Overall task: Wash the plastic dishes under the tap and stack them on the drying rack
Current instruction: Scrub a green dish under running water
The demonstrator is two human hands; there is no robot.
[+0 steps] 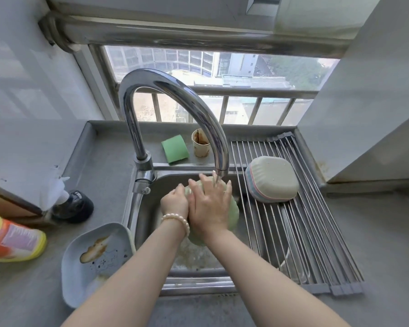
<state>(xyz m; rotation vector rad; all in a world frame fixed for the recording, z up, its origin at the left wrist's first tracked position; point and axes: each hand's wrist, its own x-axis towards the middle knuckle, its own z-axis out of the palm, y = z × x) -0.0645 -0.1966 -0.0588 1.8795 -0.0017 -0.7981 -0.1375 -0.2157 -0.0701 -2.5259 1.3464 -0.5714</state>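
Note:
A pale green plastic dish is over the sink, under water running from the chrome tap. My left hand grips its left edge with curled fingers. My right hand lies flat on the dish with fingers spread, the stream falling at its fingertips. On the roll-up drying rack over the sink's right side sits a stack of upturned plastic dishes, beige on top. A dirty blue-grey plastic dish with brown stains lies on the counter left of the sink.
A green sponge and a stained paper cup stand on the ledge behind the sink. A dark bottle and a yellow-orange detergent bottle lie on the left counter. White walls close in left and right; a window is ahead.

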